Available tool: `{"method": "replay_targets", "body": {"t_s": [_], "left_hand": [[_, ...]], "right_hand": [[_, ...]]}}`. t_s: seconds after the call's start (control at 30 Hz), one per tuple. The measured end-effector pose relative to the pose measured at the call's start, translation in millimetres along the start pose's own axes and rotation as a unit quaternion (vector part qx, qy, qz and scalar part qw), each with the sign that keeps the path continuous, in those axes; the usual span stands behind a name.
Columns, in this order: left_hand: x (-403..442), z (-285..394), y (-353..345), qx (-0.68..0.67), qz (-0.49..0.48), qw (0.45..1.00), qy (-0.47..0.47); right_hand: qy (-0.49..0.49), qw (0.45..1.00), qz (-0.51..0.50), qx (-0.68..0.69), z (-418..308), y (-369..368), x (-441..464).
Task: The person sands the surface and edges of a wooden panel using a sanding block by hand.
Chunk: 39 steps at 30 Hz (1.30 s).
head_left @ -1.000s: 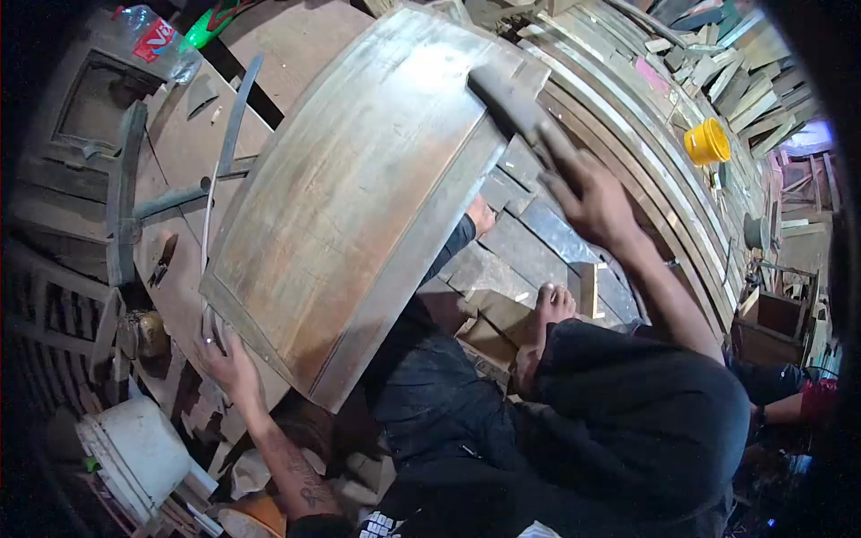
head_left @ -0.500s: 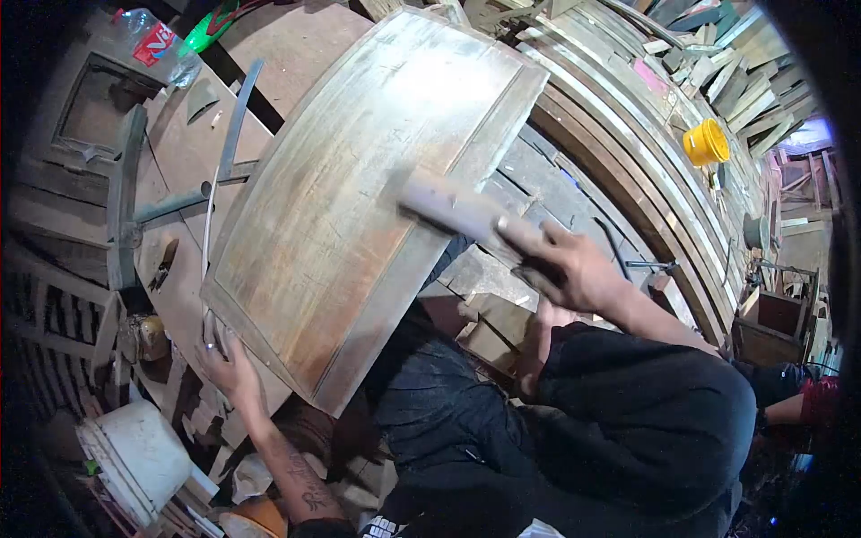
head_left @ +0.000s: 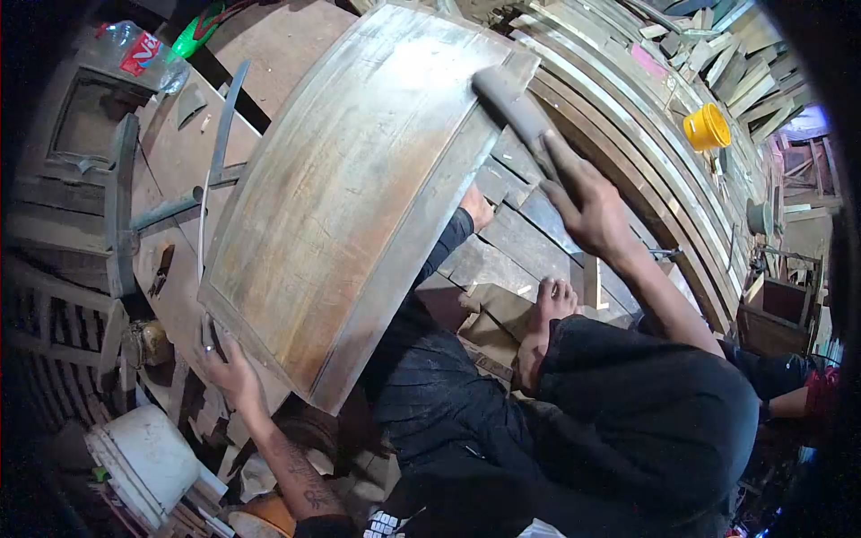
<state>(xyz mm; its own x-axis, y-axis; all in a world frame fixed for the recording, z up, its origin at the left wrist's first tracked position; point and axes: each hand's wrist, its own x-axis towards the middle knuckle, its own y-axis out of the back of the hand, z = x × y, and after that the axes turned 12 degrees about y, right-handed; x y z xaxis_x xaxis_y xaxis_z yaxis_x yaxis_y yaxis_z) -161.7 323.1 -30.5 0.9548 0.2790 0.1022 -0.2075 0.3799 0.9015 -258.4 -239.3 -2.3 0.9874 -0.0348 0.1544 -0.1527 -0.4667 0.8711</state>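
A large, slightly bowed wooden panel [head_left: 332, 206] with framed edges lies tilted in front of me, over my lap. My left hand [head_left: 231, 369], a ring on one finger, grips the panel's near left edge. In my right hand [head_left: 596, 213] is a long, narrow grey-brown block [head_left: 513, 103], closed in my fingers. Its far end rests over the panel's right border, near the far right corner. Motion blur hides the block's underside, so its exact kind cannot be made out.
Long stacked boards [head_left: 628, 170] run along the right, with a yellow bucket [head_left: 707, 127] on them. A plastic bottle [head_left: 139, 52] and a metal pipe [head_left: 166, 208] lie at left. A white tub [head_left: 148, 457] stands lower left. My bare foot [head_left: 545, 318] is near the middle.
My right hand has carried the block away from me and to the right, from the panel's middle right to its far right corner. My left hand stays at the near left edge.
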Motion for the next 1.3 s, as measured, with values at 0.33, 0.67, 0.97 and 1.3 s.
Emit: {"method": "replay_targets", "body": {"t_s": [0.33, 0.67, 0.97, 1.3], "left_hand": [[-0.6, 6.3, 0.4, -0.013, -0.013, 1.000, 0.020], [-5.0, 11.7, 2.8, -0.010, -0.017, 0.999, 0.036], [-3.8, 16.9, 0.4, -0.022, 0.026, 0.999, 0.011], [2.5, -4.4, -4.0, -0.019, 0.002, 1.000, -0.021]], "right_hand": [[0.050, 0.998, 0.036, -0.028, 3.5, -6.9, 7.0], [0.079, 0.996, -0.028, -0.022, -9.5, -12.1, 9.6], [0.212, 0.976, -0.035, 0.031, -50.5, -6.8, 6.7], [0.294, 0.948, -0.119, -0.001, -51.5, 1.5, 0.0]]}}
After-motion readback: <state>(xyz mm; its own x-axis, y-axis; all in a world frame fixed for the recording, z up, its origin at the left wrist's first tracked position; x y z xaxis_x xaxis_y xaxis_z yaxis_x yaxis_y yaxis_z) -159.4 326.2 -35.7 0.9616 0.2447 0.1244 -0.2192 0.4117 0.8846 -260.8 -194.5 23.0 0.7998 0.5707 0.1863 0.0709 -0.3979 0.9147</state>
